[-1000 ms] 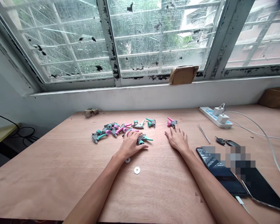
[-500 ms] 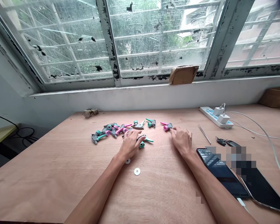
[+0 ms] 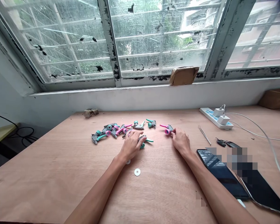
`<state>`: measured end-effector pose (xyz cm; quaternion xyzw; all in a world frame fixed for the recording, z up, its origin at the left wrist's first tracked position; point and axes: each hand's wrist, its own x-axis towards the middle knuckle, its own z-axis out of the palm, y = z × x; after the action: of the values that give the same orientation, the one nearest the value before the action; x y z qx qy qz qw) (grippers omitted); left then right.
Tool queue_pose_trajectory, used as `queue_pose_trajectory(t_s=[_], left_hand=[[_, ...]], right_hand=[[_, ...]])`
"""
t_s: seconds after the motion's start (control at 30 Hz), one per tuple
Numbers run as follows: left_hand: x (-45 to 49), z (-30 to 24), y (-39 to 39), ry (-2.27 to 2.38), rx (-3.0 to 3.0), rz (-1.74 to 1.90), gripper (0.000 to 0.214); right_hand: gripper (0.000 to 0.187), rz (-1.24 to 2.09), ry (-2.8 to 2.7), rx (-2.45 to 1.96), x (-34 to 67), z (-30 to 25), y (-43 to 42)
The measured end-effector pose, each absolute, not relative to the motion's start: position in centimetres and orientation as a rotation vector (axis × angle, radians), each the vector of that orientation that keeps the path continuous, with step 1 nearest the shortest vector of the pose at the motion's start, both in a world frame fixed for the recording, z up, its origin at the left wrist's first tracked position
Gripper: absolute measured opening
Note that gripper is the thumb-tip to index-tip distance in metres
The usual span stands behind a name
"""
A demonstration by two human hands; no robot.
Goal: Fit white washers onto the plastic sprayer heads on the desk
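A scatter of small grey spray-nozzle parts with pink or teal triggers (image 3: pixel 112 129) lies on the wooden table (image 3: pixel 60 168). My left hand (image 3: pixel 132 143) rests curled over a grey-and-teal nozzle (image 3: pixel 145 140), fingers closing round it. My right hand (image 3: pixel 181 140) pinches a grey nozzle with a pink trigger (image 3: pixel 167 128) at its near end. Two white washers lie near my left wrist: one (image 3: pixel 137 171) in the open, one (image 3: pixel 128 161) half hidden under the wrist.
Two dark phones (image 3: pixel 224 174) lie at the right, with keys (image 3: pixel 224 142), tweezers (image 3: pixel 204 134) and a white power strip (image 3: pixel 216 118) with chargers and cables behind them. A brown packet (image 3: pixel 183 75) sits on the window sill. A small wooden piece (image 3: pixel 91 112) lies at the table's back.
My right hand, first flat on the table, has closed on the pink-trigger nozzle, which shifted left. My left hand has curled tighter over the teal nozzle.
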<state>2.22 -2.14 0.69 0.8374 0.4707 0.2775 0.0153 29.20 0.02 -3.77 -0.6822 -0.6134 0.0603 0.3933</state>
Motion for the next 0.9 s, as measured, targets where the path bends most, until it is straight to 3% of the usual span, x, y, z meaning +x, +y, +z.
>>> queue_pose_trajectory(t_s=[0.13, 0.27, 0.33, 0.4, 0.57, 0.7, 0.9], left_hand=[[2.4, 0.4, -2.2, 1.412, 2.711, 0.882, 0.039], [2.8, 0.6, -2.8, 1.356, 2.75, 0.994, 0.082], [3.1, 1.0, -3.2, 1.293, 2.764, 1.021, 0.09], [3.2, 1.4, -3.6, 1.244, 2.787, 1.002, 0.079], [3.1, 2.3, -3.7, 1.261, 2.743, 1.094, 0.028], [2.5, 2.6, -3.4, 1.288, 2.678, 1.239, 0.022], [2.3, 2.2, -3.0, 1.302, 2.697, 1.34, 0.026]], right_hand=[[0.02, 0.413, -1.623, -1.403, 28.0, -3.0, -0.4], [0.026, 0.789, -1.702, -1.024, 25.5, -2.3, -1.7], [0.028, 0.958, -1.679, -0.928, 24.2, -2.2, -2.6], [0.03, 1.096, -1.687, -0.832, 23.1, -2.2, -3.4], [0.038, 1.165, -1.663, -0.843, 22.2, -2.5, -4.7], [0.025, 0.955, -1.929, -1.053, 22.3, -1.8, -5.8], [0.028, 0.906, -2.336, -0.84, 21.2, -0.3, -8.0]])
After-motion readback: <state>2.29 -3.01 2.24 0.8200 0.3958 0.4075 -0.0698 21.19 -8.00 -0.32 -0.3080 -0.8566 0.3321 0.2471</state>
